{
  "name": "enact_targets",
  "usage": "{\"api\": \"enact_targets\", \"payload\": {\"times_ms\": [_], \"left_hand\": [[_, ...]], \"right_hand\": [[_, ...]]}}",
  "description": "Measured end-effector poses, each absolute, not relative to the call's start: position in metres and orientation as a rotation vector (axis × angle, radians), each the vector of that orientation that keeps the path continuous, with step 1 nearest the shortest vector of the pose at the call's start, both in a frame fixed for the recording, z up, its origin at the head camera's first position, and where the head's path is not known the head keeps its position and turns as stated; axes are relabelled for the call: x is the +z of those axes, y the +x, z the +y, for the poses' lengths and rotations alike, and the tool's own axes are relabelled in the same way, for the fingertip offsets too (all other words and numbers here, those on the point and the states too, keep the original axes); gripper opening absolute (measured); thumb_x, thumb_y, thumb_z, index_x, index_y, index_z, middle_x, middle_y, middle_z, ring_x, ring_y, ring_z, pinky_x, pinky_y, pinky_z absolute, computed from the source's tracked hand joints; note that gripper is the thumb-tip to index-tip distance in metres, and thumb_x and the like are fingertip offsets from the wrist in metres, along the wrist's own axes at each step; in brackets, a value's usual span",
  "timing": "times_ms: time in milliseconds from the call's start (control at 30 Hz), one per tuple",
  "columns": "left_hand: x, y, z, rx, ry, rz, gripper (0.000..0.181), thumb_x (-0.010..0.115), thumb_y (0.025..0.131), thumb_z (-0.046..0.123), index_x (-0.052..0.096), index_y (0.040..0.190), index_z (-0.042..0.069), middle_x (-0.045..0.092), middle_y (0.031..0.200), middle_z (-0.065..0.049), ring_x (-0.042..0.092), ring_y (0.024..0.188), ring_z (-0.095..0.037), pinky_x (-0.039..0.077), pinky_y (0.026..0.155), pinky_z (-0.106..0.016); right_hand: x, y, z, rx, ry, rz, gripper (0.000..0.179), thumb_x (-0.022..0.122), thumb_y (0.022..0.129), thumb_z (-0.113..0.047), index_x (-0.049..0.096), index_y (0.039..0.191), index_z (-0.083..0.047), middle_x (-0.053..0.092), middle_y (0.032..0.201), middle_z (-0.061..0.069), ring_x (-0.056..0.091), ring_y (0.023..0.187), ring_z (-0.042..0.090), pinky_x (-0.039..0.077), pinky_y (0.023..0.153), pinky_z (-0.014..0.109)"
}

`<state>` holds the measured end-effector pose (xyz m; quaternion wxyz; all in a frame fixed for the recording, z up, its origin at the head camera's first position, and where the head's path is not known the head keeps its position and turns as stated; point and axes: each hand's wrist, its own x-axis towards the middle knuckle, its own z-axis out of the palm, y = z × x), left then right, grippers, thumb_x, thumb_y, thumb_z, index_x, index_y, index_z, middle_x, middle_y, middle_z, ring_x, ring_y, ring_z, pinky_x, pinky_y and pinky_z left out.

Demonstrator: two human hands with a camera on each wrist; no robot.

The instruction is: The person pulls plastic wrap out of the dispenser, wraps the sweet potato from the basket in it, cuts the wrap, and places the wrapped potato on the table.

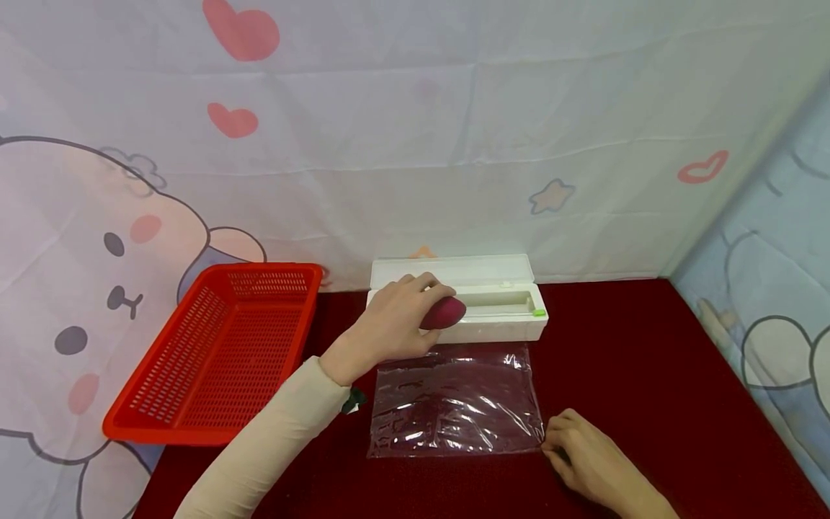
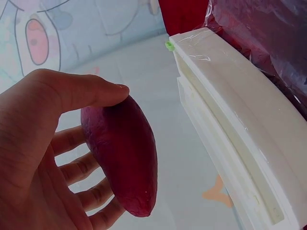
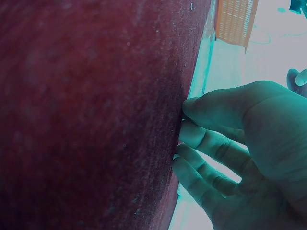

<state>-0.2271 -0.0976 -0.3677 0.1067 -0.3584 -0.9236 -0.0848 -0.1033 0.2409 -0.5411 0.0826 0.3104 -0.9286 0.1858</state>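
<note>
My left hand (image 1: 405, 313) grips a reddish-purple sweet potato (image 2: 124, 153), thumb on one side and fingers behind it. In the head view it is raised in front of a white cling film dispenser (image 1: 489, 331), whose lid (image 1: 454, 270) stands up at the back. A sheet of clear cling film (image 1: 460, 404) is spread on the table before the dispenser. At the sheet's near right corner, my right hand (image 1: 586, 458) pinches the film edge between thumb and forefinger. Its fingertips (image 3: 192, 134) are down at the table surface in the right wrist view.
A red plastic basket (image 1: 292, 353) with slotted walls stands on the left of the dark red tabletop (image 1: 622, 360). A small green slider (image 1: 539, 313) sits at the dispenser's right end. A printed cloth (image 1: 415, 144) hangs behind the table and along its sides.
</note>
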Motion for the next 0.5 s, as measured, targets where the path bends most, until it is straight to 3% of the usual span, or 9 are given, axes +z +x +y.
{"api": "enact_targets", "payload": {"times_ms": [500], "left_hand": [[-0.3751,-0.2245,-0.092,-0.271,-1.077,-2.715,0.058,0.084,0.083,0.023,0.068,0.138,0.02,0.067,0.128,-0.003,0.068,0.105,-0.026,0.06,0.082,-0.04]], "right_hand": [[-0.542,-0.1041,0.2419,0.544,0.948,-2.759,0.023,0.087,0.083,-0.006,0.076,0.08,-0.025,0.066,0.09,-0.016,0.058,0.094,0.009,0.058,0.08,0.03]]}}
